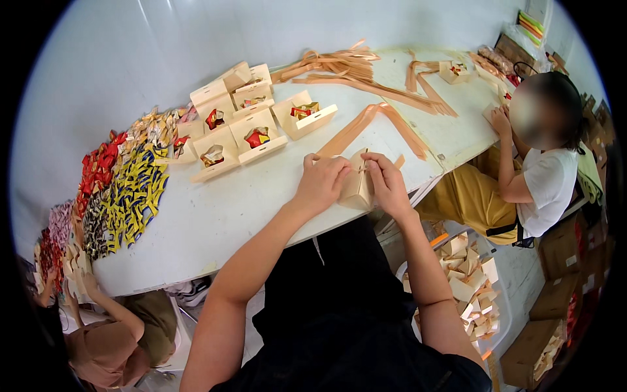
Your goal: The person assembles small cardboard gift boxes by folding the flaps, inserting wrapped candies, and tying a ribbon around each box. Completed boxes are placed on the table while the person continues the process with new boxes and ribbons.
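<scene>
Down by my right leg a tub (503, 326) holds a loose pile of pale cartons (465, 287). Above it, at the front edge of the table (215, 245), sits the box (356, 196) I am working on, between my two hands. My left hand (320, 181) is narrowed, its fingertips pressed to the box's upper left side; my right hand (390, 184) pinches the top edge from the other side. I take this to be closing the top (my fingers cover much of it, so I can't be sure). To do that well, I should bring both panels level, keep the slots lined up, and press evenly, since thin card like this would probably crease under a hard squeeze. Just beyond lies a folded ribbon (349, 129), bent into a peak. Left of it, open boxes (264, 121) stand close together with wrapped pieces inside, and past them sweets (137, 196) lie heaped by colour. Farther back rests a bundle of ribbons (339, 65). To my right a co-worker (548, 186) sits by the table. As for writing, I can read none: my box shows plain sides, the wrappers' prints are too small, and the label (571, 261) on a brown box is illegible.
</scene>
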A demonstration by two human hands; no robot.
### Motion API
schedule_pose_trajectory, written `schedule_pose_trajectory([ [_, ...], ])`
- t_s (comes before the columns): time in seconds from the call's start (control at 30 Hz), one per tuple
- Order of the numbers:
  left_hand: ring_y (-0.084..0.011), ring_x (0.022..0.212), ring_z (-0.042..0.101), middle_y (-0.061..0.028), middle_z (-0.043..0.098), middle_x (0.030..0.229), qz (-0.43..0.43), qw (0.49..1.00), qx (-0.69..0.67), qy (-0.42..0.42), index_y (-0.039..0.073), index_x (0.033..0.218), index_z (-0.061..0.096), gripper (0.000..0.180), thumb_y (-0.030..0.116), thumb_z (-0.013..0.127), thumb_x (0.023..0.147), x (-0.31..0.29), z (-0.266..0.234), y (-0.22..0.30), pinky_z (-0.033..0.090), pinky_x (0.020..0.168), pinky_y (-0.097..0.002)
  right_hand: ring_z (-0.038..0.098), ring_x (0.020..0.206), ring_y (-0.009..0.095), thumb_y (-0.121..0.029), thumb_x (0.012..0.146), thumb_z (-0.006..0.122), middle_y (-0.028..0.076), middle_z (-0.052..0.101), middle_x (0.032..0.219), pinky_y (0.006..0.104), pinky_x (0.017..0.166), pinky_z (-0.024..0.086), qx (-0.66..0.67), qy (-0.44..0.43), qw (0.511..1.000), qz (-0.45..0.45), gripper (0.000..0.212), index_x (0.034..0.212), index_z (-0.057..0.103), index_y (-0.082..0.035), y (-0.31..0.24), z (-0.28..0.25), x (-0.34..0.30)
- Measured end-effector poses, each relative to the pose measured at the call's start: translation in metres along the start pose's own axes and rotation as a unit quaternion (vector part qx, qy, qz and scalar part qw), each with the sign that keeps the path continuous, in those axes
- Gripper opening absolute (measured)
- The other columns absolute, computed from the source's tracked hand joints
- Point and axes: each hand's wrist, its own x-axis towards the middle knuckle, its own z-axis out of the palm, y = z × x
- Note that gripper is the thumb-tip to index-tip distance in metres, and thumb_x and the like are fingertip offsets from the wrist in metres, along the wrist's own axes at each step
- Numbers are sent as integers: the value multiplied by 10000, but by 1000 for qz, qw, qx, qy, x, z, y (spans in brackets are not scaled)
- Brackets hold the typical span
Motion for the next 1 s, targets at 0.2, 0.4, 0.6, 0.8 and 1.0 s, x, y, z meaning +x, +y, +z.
schedule_pose_trajectory([
  [0.2, -156, 953, 709, -70, 789, 941, -189, 921, -257, -225, 27, 1050, 784, 160, 181, 763, 1016, 10, -38, 1, 533, 907, -360, 715, 854, 305, -141, 1117, 613, 199, 707, 917, 390, 783, 553, -75, 20, 997, 6, 208, 1192, 632, 52, 10, -11, 4],
  [0.4, -148, 989, 729, -68, 806, 1026, -85, 892, -428, -119, 9, 1136, 809, 178, 145, 776, 1027, 8, -26, -1, 581, 931, -326, 697, 903, 403, -131, 1071, 664, 235, 712, 968, 478, 815, 548, -128, 34, 991, -4, 164, 1079, 642, 31, 11, -2, -1],
  [0.6, -144, 1059, 716, -101, 776, 1215, -183, 852, -491, 12, -17, 1227, 797, 206, 77, 730, 1057, 3, 6, -5, 580, 967, -309, 667, 946, 439, -146, 1057, 665, 232, 686, 952, 509, 837, 528, -207, 26, 976, -65, 162, 1044, 641, 14, -5, 22, -8],
  [0.8, -136, 1017, 720, -102, 784, 1137, -162, 920, -347, 83, -50, 1262, 771, 231, 55, 702, 1068, -3, 9, 1, 575, 953, -295, 656, 925, 416, -220, 1093, 623, 237, 679, 956, 473, 824, 520, -179, -79, 980, -16, 256, 1040, 637, 30, -10, 4, 8],
  [1.0, -143, 966, 721, -117, 780, 1069, -124, 914, -380, 64, -51, 1216, 609, 202, -41, 689, 1031, -3, 9, 3, 576, 909, -303, 633, 757, 260, -364, 1075, 655, 128, 629, 794, 393, 727, 506, -164, -229, 954, 101, 398, 1011, 692, 27, -8, -29, 40],
])
